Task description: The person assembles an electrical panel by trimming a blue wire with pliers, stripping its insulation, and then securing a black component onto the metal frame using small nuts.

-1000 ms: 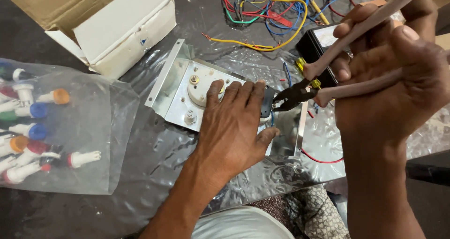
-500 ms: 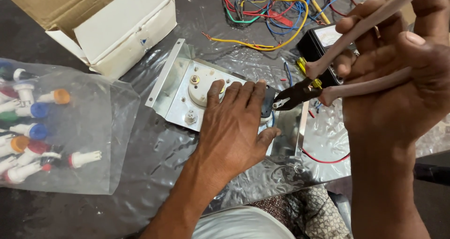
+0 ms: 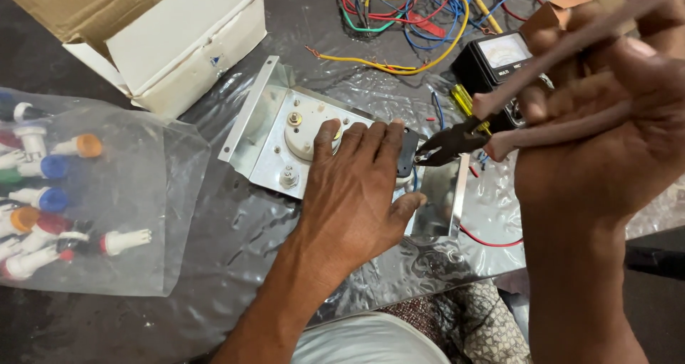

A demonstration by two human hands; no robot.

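My left hand (image 3: 357, 193) lies flat, palm down, fingers spread a little, pressing on the metal bracket (image 3: 275, 146); it grips nothing. The fingertips reach the round cream part (image 3: 303, 132) mounted on the bracket and a small black block (image 3: 407, 153) at its right side.

My right hand (image 3: 606, 128) is closed around the pale handles of a pair of pliers (image 3: 457, 141), held up near the camera. The dark nose of the pliers points left and meets the black block just beside my left fingertips; I cannot tell whether it bites on anything.

The bracket sits on the desk (image 3: 235, 264), which has a crinkled shiny cover. Behind the pliers: a black meter (image 3: 492, 58) with a pale dial, a yellow-handled screwdriver (image 3: 462, 100) touching it. Further back, a tangle of coloured wires (image 3: 407, 11). Upper left, an open cardboard box (image 3: 171, 43). Far left, a clear plastic bag (image 3: 78, 193) of small lamps with coloured caps. A thin red wire (image 3: 489, 241) runs past the bracket's right edge.
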